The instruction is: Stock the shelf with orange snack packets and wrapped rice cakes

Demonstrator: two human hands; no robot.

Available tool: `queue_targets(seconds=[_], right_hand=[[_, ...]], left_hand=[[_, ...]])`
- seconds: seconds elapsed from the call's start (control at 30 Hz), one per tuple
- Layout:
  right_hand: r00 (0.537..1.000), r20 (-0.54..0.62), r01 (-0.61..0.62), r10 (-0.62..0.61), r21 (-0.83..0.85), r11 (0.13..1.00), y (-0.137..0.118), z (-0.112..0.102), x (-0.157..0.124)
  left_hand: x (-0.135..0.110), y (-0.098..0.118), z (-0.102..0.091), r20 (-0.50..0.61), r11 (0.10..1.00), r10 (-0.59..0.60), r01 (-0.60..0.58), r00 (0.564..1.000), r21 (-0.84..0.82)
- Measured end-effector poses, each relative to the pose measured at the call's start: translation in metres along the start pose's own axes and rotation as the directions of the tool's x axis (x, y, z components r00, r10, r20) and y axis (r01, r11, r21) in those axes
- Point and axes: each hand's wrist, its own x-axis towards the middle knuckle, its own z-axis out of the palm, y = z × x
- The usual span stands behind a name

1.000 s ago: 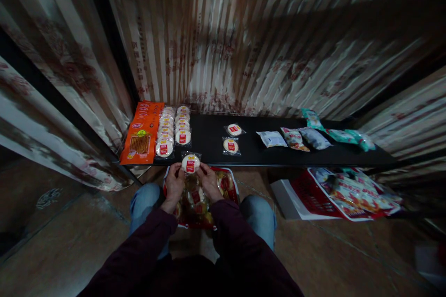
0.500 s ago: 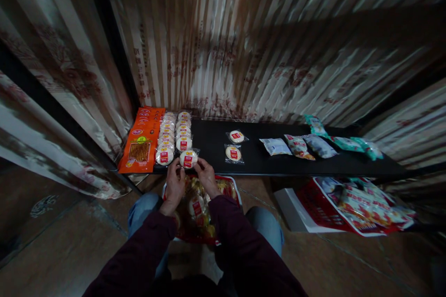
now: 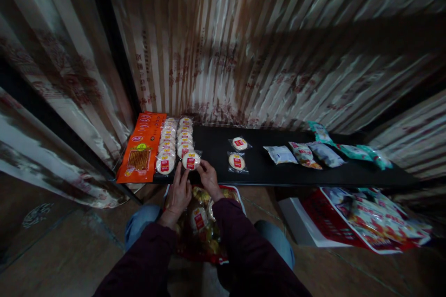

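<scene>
A round white cake in a clear wrapper with a red label (image 3: 191, 161) lies at the front end of the second overlapping row of wrapped cakes (image 3: 185, 138). My left hand (image 3: 180, 195) has its fingertips against the cake's lower left edge. From the right, my right hand (image 3: 209, 179) grips the wrapper's edge between closed fingers. Left of it runs another row of the same cakes (image 3: 166, 146), beside a flat orange snack bag (image 3: 138, 151). Below my hands, a red tray (image 3: 240, 195) holds more wrapped pieces, partly hidden by my arms.
On the black shelf (image 3: 216, 174) lie two single wrapped cakes, the nearer one (image 3: 237, 162) in front of the other. Further right are several small packets (image 3: 280, 154) and green packets (image 3: 353, 151). A red bag of snacks (image 3: 324, 213) rests below, by a white box (image 3: 296, 222).
The view has shifted slightly, so the shelf appears lower. My hands stay at the front cake, which sits a little further over the row; my left fingers have straightened along its lower edge.
</scene>
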Motion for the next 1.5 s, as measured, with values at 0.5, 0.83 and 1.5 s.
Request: queue_targets(seconds=[0.5,0.83,1.5], right_hand=[[0.999,0.024,0.038,-0.034,-0.190,0.981,0.005,0.010,0.019],[0.986,-0.031,0.133,-0.167,-0.467,0.874,0.005,0.015,0.017],[0.981,-0.106,0.110,-0.160,-0.371,0.922,-0.006,0.016,0.003]], left_hand=[[0.010,-0.005,0.012,-0.013,0.997,0.072,-0.072,0.997,-0.003],[0.012,-0.005,0.017,-0.022,0.996,0.078,-0.076,0.997,0.045],[0.015,-0.007,0.018,-0.024,0.999,0.036,-0.036,0.999,0.011]])
